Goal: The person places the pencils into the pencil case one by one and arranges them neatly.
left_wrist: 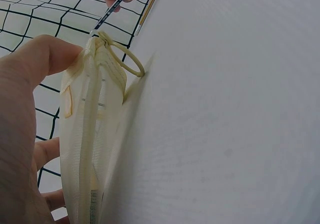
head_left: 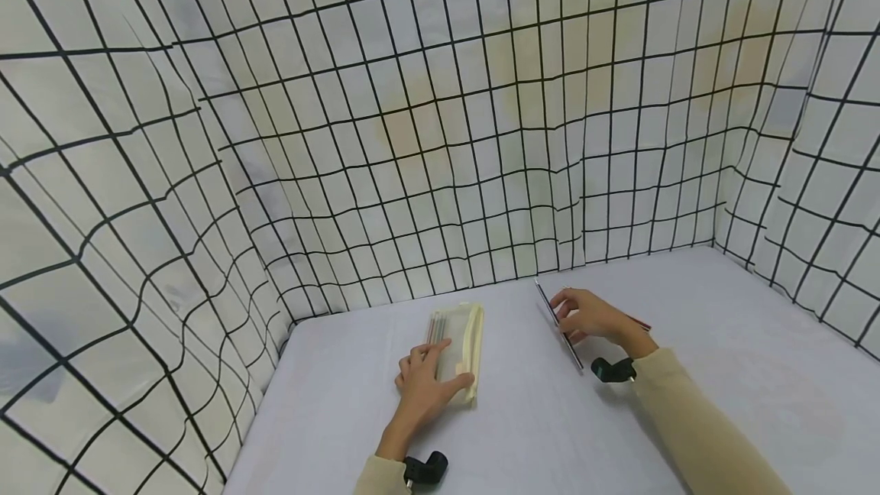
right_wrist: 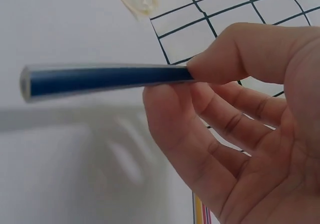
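A translucent cream zip pencil case (head_left: pixel 470 334) lies on the white table, with several pencils (head_left: pixel 435 325) showing along its left side. My left hand (head_left: pixel 425 384) grips the case across its near part, the thumb at the zip edge and the fingers towards the other side. A cream loop (left_wrist: pixel 131 61) hangs from the zip end in the left wrist view. In my right hand (head_left: pixel 584 315), a dark blue pencil (right_wrist: pixel 110 78) is pinched between thumb and fingers, tilted above the table. Its flat end points away from the palm in the right wrist view.
Other coloured pencils (right_wrist: pixel 202 209) lie on the table beneath my right hand, mostly hidden by it. White sheeting with a black grid (head_left: pixel 426 136) walls the table at the back and sides. White cloth covers the table (head_left: pixel 330 418).
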The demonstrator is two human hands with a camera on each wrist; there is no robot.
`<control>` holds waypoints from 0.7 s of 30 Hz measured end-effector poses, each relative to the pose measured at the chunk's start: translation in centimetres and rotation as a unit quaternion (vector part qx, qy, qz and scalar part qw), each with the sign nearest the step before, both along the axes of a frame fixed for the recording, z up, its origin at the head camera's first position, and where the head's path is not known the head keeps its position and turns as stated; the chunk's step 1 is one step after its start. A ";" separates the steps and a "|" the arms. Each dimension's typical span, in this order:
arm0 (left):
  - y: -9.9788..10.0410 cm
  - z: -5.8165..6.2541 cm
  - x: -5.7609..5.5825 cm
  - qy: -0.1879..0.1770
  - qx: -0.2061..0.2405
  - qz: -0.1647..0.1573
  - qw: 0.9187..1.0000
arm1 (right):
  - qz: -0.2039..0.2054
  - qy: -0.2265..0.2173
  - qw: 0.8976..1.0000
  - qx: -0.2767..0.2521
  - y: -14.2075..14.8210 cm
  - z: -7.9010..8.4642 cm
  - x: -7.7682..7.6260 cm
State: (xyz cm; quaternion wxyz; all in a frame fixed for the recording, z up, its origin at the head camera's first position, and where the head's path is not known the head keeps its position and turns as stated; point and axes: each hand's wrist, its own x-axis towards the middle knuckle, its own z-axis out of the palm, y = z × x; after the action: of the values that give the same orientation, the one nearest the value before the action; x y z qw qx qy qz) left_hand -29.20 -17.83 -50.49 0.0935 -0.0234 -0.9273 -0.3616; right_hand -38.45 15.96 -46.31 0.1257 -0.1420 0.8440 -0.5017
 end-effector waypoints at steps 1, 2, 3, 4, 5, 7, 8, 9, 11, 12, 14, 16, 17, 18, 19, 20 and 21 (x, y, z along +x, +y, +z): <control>0.0 0.0 0.0 0.001 0.000 -0.001 1.000 | 0.000 -0.003 1.000 -0.005 -0.2 0.0 0.0; 0.0 0.0 0.1 -0.001 0.001 0.000 1.000 | -0.001 -0.007 1.000 -0.011 -0.3 0.0 0.0; 0.0 0.0 0.1 0.000 0.001 0.000 1.000 | -0.002 -0.009 1.000 -0.014 -0.4 0.0 0.0; 0.0 0.0 0.1 0.000 0.001 0.000 1.000 | -0.003 -0.011 1.000 -0.016 -0.5 -0.1 0.0; 0.0 0.0 0.1 0.000 0.000 0.000 1.000 | -0.005 -0.012 1.000 -0.017 -0.6 -0.1 0.0; 0.0 0.0 0.1 0.000 -0.002 0.000 1.000 | -0.012 -0.017 1.000 -0.022 -0.8 -0.2 -0.1; 0.0 0.0 0.1 0.000 -0.003 0.001 1.000 | -0.016 -0.020 0.999 -0.026 -0.9 -0.2 -0.1; 0.0 0.0 0.1 0.000 -0.003 0.001 1.000 | -0.019 -0.022 0.999 -0.029 -1.0 -0.3 -0.2; 0.0 -0.1 0.1 0.001 -0.004 0.001 1.000 | -0.025 -0.027 0.999 -0.038 -1.2 -0.3 -0.2; 0.0 -0.1 0.1 0.001 -0.004 0.001 1.000 | -0.029 -0.030 0.998 -0.042 -1.2 -0.4 -0.1; 0.0 0.0 0.1 0.001 -0.003 0.001 1.000 | -0.030 -0.030 0.998 -0.049 -1.4 -0.4 -0.1; 0.0 0.0 0.1 0.001 -0.003 0.000 1.000 | -0.031 -0.033 0.997 -0.058 -1.5 -0.4 0.0; 0.0 0.0 0.1 0.000 -0.003 0.000 1.000 | -0.030 -0.034 0.997 -0.062 -1.6 -0.4 0.1; 0.0 0.0 0.1 0.000 -0.003 0.000 1.000 | -0.027 -0.034 0.997 -0.065 -1.6 -0.4 0.1; 0.0 0.0 0.0 0.000 -0.003 0.000 1.000 | -0.026 -0.036 0.997 -0.069 -1.7 -0.4 0.1; 0.0 -0.1 0.0 0.000 -0.003 0.000 1.000 | -0.028 -0.040 0.996 -0.073 -1.7 -0.5 0.1; 0.0 -0.1 0.0 0.001 -0.003 -0.001 1.000 | -0.028 -0.041 0.996 -0.074 -1.7 -0.5 0.0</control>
State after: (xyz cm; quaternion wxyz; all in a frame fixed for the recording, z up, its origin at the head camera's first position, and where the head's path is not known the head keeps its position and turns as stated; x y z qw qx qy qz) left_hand -29.16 -17.80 -50.57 0.0939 -0.0245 -0.9284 -0.3587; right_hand -38.43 14.22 -46.85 0.1352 -0.1072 0.8021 -0.5717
